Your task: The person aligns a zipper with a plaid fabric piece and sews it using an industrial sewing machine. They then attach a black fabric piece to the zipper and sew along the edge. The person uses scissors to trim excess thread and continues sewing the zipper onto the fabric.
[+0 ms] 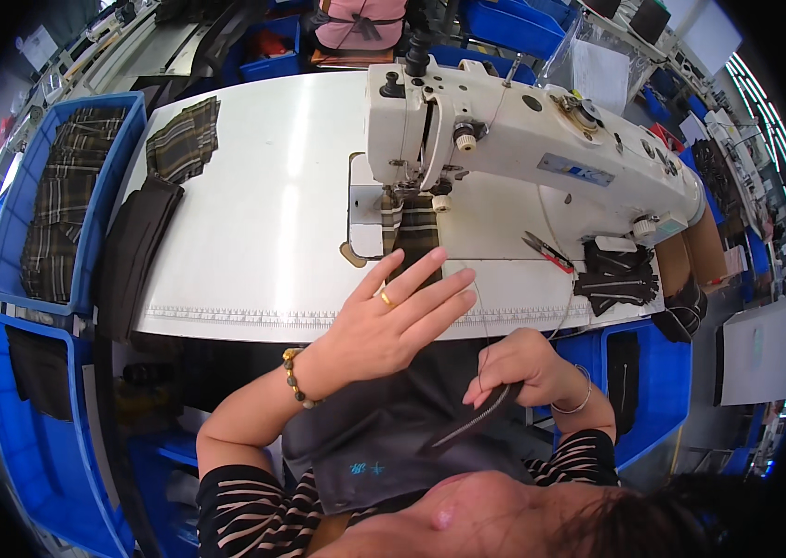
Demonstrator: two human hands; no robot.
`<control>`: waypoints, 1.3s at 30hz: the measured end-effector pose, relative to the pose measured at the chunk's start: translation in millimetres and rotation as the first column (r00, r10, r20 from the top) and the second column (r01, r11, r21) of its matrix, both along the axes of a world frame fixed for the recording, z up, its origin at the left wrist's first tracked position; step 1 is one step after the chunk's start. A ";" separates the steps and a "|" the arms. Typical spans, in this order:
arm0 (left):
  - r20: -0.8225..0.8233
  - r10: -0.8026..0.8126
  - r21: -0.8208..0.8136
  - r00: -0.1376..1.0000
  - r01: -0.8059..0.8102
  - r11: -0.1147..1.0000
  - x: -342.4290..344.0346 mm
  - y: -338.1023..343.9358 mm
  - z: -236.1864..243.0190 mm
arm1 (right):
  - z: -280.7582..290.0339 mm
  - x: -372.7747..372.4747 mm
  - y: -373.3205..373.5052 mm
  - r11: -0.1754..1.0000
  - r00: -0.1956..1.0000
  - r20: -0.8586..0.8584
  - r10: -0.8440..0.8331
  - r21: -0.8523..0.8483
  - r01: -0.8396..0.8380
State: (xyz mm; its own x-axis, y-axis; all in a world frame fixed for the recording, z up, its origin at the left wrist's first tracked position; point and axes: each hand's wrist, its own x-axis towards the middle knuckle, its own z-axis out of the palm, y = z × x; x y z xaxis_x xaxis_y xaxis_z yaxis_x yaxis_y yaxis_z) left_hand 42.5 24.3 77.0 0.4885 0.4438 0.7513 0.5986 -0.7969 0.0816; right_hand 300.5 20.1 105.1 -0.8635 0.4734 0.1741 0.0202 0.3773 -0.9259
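My left hand point(384, 321) has its fingers stretched out and spread over the near end of a plaid fabric piece point(419, 232). That piece, dark with pale stripes, lies under the presser foot of a white sewing machine point(505, 139). Whether my fingertips press on the cloth or hover just above it, I cannot tell. Close to the table's front edge, my right hand point(523, 367) is closed round a dark zipper point(477, 423), whose free end hangs down toward my lap. A thin thread runs near my right fingers.
Red-handled thread snips point(549, 253) and a pile of dark zippers point(616, 279) lie on the right of the white table point(253, 214). Plaid pieces point(184, 139) and folded dark fabric point(139, 246) are at its left. Blue bins point(84, 288) flank the table.
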 end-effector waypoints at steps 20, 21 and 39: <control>0.715 0.561 -0.679 0.416 0.606 0.415 8.5 35.4 -11.0 | 0.9 33.1 43.1 0.865 0.898 0.297 -0.325 0.476 0.156; 0.691 0.629 -0.652 0.357 0.683 0.328 12.1 42.8 -9.5 | 3.0 29.7 39.1 0.891 0.932 0.255 -0.259 0.436 0.129; 0.167 0.233 -0.813 0.958 -0.001 0.583 -57.9 -73.8 71.1 | -0.2 -0.7 73.2 0.683 0.940 0.079 -0.331 0.708 0.181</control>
State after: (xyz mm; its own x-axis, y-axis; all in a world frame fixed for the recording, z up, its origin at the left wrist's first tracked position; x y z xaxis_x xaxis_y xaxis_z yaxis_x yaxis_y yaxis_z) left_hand -15.4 -49.5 148.2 0.2524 0.9574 0.1403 0.5505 -0.2613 0.7929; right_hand 299.8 93.2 104.9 -0.7767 0.4955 0.3889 0.3540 0.8540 -0.3813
